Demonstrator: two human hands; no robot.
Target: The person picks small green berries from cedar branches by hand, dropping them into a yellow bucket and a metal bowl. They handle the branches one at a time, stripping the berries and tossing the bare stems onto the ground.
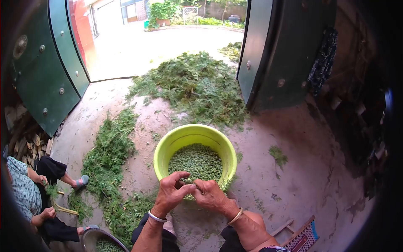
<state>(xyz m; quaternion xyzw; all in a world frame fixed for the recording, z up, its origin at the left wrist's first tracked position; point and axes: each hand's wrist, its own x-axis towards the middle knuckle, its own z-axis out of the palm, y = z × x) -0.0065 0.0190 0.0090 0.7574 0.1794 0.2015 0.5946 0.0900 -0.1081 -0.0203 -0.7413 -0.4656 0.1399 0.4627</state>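
Observation:
Both hands meet over the near rim of a yellow-green bucket [160,157], which holds many small round green seed cones [195,159]. My right hand [212,195] is closed on a leafy green sprig [227,183], whose feathery tip sticks out on its right side. My left hand [173,191] is curled, with thumb and fingers pinched close against the right hand's fingertips. What lies between the left fingers is too small and covered to make out.
Cut greenery lies in a big heap [193,84] beyond the bucket and a strip [109,155] on the left. At left, a seated person [25,189] handles a sprig beside another tub [88,241]. A small folding stool [300,237] stands at lower right. Dark doors [42,63] flank the opening.

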